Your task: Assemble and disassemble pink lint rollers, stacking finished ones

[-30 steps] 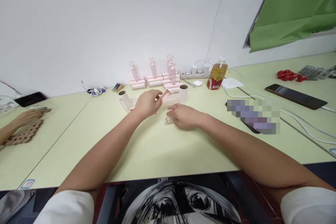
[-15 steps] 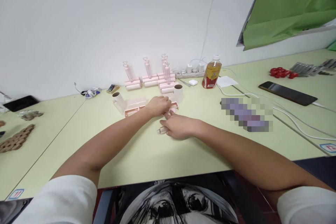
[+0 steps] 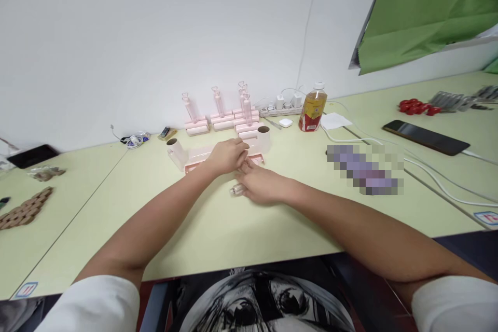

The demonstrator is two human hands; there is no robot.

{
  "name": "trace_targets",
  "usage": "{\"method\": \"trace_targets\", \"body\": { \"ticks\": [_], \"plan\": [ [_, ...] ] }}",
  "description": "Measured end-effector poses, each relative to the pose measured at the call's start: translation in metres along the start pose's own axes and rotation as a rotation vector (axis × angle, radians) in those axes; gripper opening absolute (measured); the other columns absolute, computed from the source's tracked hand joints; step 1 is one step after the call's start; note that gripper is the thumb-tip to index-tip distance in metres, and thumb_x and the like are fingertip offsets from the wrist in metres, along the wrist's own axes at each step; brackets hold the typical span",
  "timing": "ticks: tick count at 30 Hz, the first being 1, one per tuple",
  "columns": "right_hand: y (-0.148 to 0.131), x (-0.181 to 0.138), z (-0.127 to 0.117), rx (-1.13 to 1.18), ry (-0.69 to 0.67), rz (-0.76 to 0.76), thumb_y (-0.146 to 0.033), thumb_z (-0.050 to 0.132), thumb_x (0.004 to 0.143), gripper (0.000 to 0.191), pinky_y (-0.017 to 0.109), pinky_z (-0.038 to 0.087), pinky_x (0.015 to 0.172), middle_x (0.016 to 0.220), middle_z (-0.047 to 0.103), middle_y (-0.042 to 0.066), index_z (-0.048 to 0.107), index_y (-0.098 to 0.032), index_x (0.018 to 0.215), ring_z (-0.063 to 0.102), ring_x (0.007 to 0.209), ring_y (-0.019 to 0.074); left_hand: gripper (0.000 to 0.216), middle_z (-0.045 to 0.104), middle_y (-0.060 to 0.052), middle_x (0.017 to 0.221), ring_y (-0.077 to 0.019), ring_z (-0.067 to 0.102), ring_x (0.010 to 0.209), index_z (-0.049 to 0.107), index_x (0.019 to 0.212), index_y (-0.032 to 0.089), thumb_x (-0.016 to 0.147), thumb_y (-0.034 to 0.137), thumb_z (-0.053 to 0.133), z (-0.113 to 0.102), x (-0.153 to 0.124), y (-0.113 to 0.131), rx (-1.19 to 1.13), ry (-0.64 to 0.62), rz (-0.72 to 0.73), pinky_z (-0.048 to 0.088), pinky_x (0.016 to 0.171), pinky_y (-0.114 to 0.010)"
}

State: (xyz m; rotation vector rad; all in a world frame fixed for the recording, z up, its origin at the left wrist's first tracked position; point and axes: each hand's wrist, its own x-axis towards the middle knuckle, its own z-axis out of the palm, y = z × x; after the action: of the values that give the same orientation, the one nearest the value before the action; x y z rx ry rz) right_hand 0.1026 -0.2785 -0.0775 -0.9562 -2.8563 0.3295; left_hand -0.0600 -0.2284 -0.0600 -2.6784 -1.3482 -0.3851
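Observation:
My left hand [image 3: 229,155] arches over the middle of a long, shallow pink case [image 3: 257,158], fingers curled down and meeting the fingertips of my right hand. Whatever lies between the fingertips is hidden. My right hand [image 3: 264,185] comes in from the right, palm down. A short clear plastic tube [image 3: 236,190] sticks out to the left from beneath its lower fingers, which seem closed round it. Behind the case lies a clear cover [image 3: 200,154]. Film rolls with brown cores stand upright at both ends, a left roll [image 3: 177,154] and a right roll [image 3: 263,140].
Several pink dispensers [image 3: 223,122] with upright clear tubes line the wall. Right of them are a power strip [image 3: 282,110], a drink bottle [image 3: 313,108] and a white paper [image 3: 336,121]. A phone [image 3: 426,137] and cables lie farther right. Brown pieces [image 3: 27,211] sit far left.
Both hands have shifted slightly left along the pink case, their fingertips still together. The clear tube has moved a little left with my right hand. The camera view has shifted slightly.

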Motion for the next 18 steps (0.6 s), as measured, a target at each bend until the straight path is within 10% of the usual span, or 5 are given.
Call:
{"method": "trace_targets", "body": {
  "ticks": [5,10,18],
  "plan": [
    [-0.002,0.002,-0.011,0.082,0.093,0.173,-0.032,0.052,0.090,0.029,0.033,0.044,0.071,0.097,0.069,0.016,0.063,-0.012,0.108,0.064,0.087,0.0274,0.043,0.064,-0.005,0.080,-0.0162,0.058,0.072,0.062,0.087,0.018,0.100,0.043,0.030,-0.024,-0.040,0.011,-0.439,0.187,-0.181,0.043,0.067,-0.028],
    [0.001,0.005,-0.010,0.460,0.139,0.103,-0.034,0.060,0.085,0.023,0.025,0.035,0.062,0.081,0.064,0.003,0.064,-0.017,0.098,0.055,0.070,0.0145,0.031,0.064,-0.006,0.088,-0.0160,0.058,0.078,0.064,0.095,0.019,0.095,0.044,0.047,-0.023,-0.082,0.014,-0.477,0.116,-0.054,0.043,0.071,-0.027],
    [0.019,0.012,-0.001,0.727,0.286,0.149,-0.047,0.058,0.084,0.031,0.026,0.038,0.064,0.073,0.061,0.001,0.065,-0.017,0.081,0.054,0.070,0.0163,0.039,0.061,-0.002,0.070,-0.0165,0.055,0.067,0.060,0.083,0.019,0.095,0.050,0.040,-0.015,-0.094,-0.021,-0.475,0.222,-0.403,0.041,0.064,-0.029]
  ]
}}
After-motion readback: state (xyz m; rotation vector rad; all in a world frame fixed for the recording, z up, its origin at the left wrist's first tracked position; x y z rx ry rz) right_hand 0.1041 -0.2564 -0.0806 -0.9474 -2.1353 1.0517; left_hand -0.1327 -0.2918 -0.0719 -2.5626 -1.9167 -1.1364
